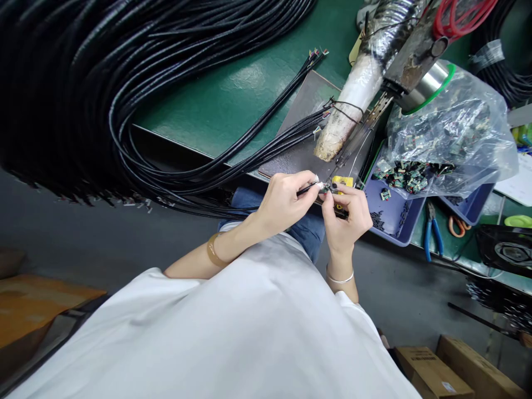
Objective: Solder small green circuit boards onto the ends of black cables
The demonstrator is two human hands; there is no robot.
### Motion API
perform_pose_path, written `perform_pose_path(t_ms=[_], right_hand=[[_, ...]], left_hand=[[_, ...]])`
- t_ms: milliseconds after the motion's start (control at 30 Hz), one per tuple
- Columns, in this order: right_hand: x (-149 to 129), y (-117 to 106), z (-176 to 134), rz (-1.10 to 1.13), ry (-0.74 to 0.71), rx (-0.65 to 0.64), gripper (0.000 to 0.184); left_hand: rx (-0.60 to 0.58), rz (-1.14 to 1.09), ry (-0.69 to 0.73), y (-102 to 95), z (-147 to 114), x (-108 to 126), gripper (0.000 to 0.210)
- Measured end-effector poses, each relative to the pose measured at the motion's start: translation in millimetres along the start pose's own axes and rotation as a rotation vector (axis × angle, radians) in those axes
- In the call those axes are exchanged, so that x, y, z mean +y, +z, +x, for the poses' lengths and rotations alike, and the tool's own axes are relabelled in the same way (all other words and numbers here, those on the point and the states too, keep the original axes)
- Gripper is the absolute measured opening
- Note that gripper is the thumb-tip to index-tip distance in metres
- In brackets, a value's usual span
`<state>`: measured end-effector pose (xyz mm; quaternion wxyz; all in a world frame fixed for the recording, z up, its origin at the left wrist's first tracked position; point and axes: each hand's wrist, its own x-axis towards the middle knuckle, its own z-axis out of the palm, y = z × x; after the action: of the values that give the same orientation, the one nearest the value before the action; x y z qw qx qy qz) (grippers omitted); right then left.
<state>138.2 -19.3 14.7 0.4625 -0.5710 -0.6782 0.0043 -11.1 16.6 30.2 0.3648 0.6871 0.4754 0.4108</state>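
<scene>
My left hand (285,202) is closed round a black cable (305,189), its end pinched between thumb and fingers. Against that end, my right hand (348,213) pinches a small green circuit board (326,189). The two hands meet at the table's front edge, and the fingertips partly hide the joint between cable and board. Just above them points the thin tip of what looks like a soldering iron (341,159), mounted on a stand. A yellow piece (343,182) sits right behind my right fingers.
Thick bundles of black cables (166,44) cover the left. A plastic-wrapped tube (344,116) slants over a dark board (286,147). Right of it are a solder spool (432,86), purple tray (399,230) with small circuit boards (409,176), plastic bag (469,122), blue-handled pliers (433,235) and orange-handled scissors (457,226).
</scene>
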Motion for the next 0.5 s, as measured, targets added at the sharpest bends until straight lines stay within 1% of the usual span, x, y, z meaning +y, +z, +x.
perform_pose_path(t_ms=[167,367,500], right_hand=[[1.5,1.5,-2.3,-0.027,0.022,-0.015,0.008],[-1.2,1.7,3.0,-0.054,0.017,-0.007,0.009],[-2.0,0.6,0.0,-0.031,-0.005,0.013,0.008]], left_hand=[[-0.012,0.021,-0.044,0.5,1.8,4.0,0.016],[0.008,0.027,-0.034,-1.5,5.0,6.8,0.017],[-0.012,0.010,-0.040,-1.5,4.0,5.6,0.017]])
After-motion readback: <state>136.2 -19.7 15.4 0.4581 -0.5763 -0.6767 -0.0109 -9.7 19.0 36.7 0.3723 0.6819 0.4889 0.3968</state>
